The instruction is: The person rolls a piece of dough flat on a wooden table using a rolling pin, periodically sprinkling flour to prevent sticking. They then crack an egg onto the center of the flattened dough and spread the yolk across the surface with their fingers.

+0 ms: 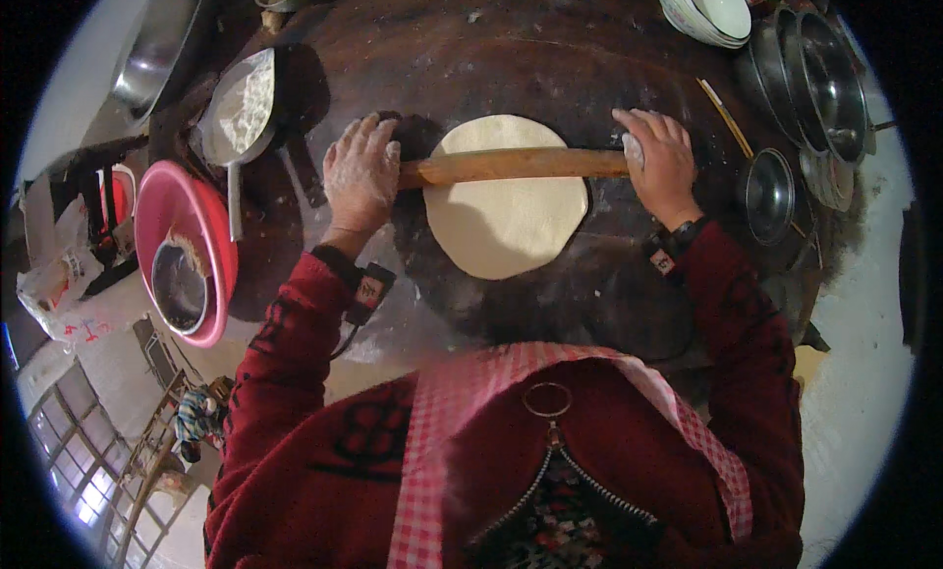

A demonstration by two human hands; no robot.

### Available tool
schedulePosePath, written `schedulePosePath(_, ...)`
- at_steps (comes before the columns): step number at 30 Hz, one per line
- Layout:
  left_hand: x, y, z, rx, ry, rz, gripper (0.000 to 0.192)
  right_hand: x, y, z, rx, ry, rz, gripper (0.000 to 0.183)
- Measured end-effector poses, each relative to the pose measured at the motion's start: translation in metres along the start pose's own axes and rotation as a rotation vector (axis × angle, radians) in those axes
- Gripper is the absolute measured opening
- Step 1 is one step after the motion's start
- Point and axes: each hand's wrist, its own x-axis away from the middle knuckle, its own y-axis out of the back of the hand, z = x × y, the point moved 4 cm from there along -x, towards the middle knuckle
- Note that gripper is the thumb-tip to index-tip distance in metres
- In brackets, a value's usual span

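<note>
A round, flat sheet of pale dough lies on the dark wooden table. Across its upper part rests a wooden rolling pin, nearly level from side to side. Flour covers my left hand, which is on the pin's left end, left of the dough. At the right end of the pin is my right hand, its fingers pointing up and somewhat bent. Both palms hide the pin's ends, and how tightly the fingers close around them is hard to see.
At the left are a metal scoop of flour, a pink plastic basin with a metal bowl inside, and a large metal basin. Stacked white bowls, metal bowls, chopsticks and a small metal bowl stand at the right.
</note>
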Motion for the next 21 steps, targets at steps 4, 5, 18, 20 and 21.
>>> schedulePosePath(4, -0.062, -0.012, 0.023, 0.079, 0.011, -0.055, 0.035, -0.054, -0.011, -0.03, -0.071, 0.001, -0.018, 0.03)
schedulePosePath(5, -0.074, -0.013, 0.028, 0.098, 0.018, -0.075, 0.035, -0.067, -0.013, -0.035, -0.084, 0.004, -0.03, 0.03)
schedulePosePath(18, -0.011, -0.006, -0.003, -0.045, -0.043, -0.065, 0.037, -0.008, -0.011, -0.008, 0.087, 0.026, -0.034, 0.041)
schedulePosePath(20, -0.051, -0.015, 0.014, 0.023, 0.02, -0.045, 0.036, -0.051, -0.025, -0.034, 0.077, 0.038, -0.077, 0.038)
schedulePosePath(21, -0.067, -0.016, 0.018, 0.051, -0.033, -0.127, 0.036, -0.068, -0.028, -0.042, 0.042, 0.105, -0.155, 0.037)
